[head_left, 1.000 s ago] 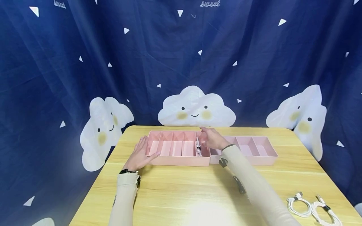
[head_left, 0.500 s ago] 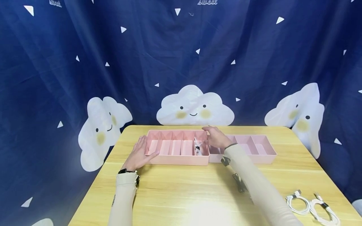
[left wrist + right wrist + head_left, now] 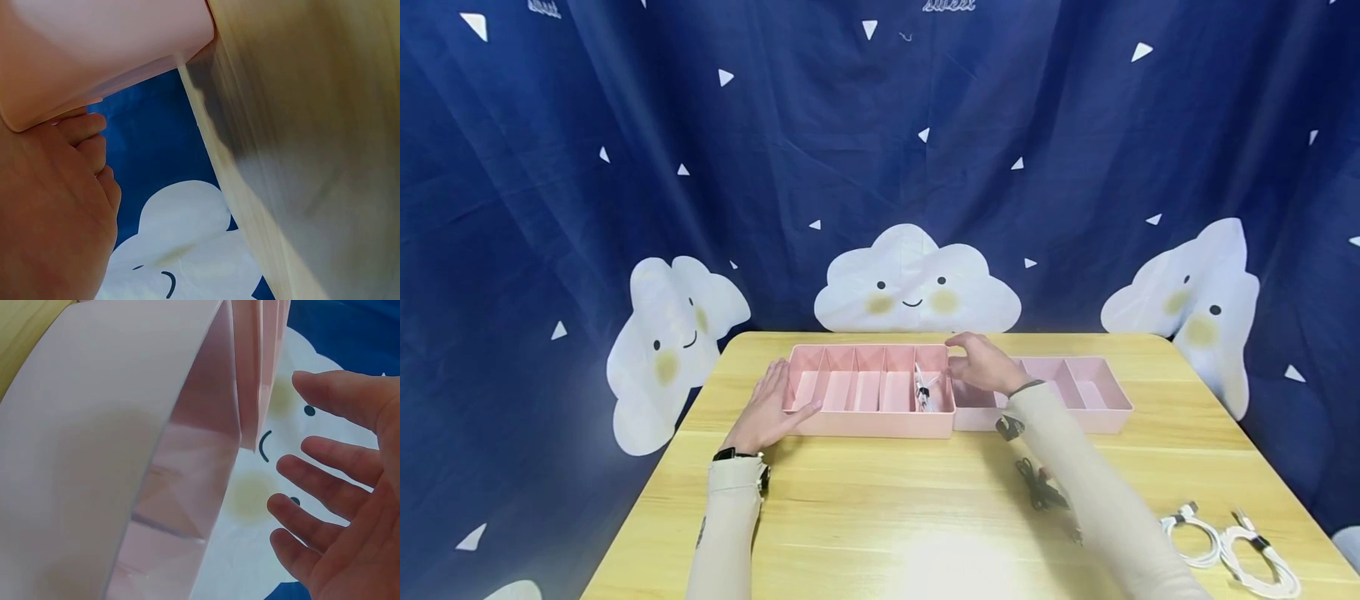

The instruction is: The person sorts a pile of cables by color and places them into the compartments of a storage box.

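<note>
A salmon-pink divided organizer box (image 3: 872,425) lies near the far edge of the table. Against its left end rests my left hand (image 3: 763,417), fingers extended and thumb along the front corner. A bundled white cable (image 3: 923,393) with a black tie lies in the rightmost compartment. Beside that box, on the right, is a paler pink divided box (image 3: 1067,423). My right hand (image 3: 985,365) hovers over its left part. In the right wrist view that right hand (image 3: 337,487) has spread, slightly bent fingers and holds nothing. Its sleeve hides part of the paler box.
Two coiled white cables, one left (image 3: 1195,537) and one right (image 3: 1261,557), lie at the front right of the wooden table (image 3: 850,517). A black cable (image 3: 1037,487) lies partly behind the right forearm. A dark blue curtain (image 3: 760,208) hangs behind the table.
My right hand has drawn back to the right, from over the salmon-pink box's last compartment to over the paler box. The left hand has stayed against the box. The white cable bundle stays inside.
</note>
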`<action>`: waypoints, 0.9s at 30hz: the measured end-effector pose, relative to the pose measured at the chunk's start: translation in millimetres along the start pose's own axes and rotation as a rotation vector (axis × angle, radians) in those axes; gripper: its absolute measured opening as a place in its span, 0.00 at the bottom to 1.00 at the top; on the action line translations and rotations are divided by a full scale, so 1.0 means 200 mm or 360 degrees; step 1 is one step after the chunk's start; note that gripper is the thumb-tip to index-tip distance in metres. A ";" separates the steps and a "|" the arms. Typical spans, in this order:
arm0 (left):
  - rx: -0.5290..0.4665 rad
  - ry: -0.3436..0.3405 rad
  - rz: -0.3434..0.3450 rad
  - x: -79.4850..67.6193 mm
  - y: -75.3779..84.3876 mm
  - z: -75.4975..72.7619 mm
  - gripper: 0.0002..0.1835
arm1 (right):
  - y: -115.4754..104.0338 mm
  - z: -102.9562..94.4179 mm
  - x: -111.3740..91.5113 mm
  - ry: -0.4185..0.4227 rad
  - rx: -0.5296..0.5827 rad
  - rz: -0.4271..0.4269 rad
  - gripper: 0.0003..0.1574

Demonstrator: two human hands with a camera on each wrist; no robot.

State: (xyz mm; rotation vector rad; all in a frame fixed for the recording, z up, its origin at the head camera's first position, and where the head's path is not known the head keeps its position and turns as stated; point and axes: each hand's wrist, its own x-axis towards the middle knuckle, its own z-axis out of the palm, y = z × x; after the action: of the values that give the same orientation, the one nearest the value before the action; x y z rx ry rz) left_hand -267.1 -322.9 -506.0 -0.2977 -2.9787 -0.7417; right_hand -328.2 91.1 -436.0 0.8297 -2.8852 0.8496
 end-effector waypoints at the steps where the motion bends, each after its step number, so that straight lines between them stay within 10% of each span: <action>1: 0.0003 -0.0001 0.0000 0.00 0.00 0.00 0.62 | 0.00 -0.01 -0.01 0.0010 -0.0009 -0.0011 0.33; 27: 0.0000 0.0000 -0.0011 0.00 0.01 0.00 0.62 | 0.03 -0.07 -0.11 0.0044 0.0025 0.0054 0.31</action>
State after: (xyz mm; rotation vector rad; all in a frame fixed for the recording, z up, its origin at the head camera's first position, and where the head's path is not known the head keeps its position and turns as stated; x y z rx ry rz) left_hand -267.2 -321.6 -505.2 -0.2872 -2.9813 -0.7425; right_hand -313.2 112.8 -430.2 0.7664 -2.8806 0.8806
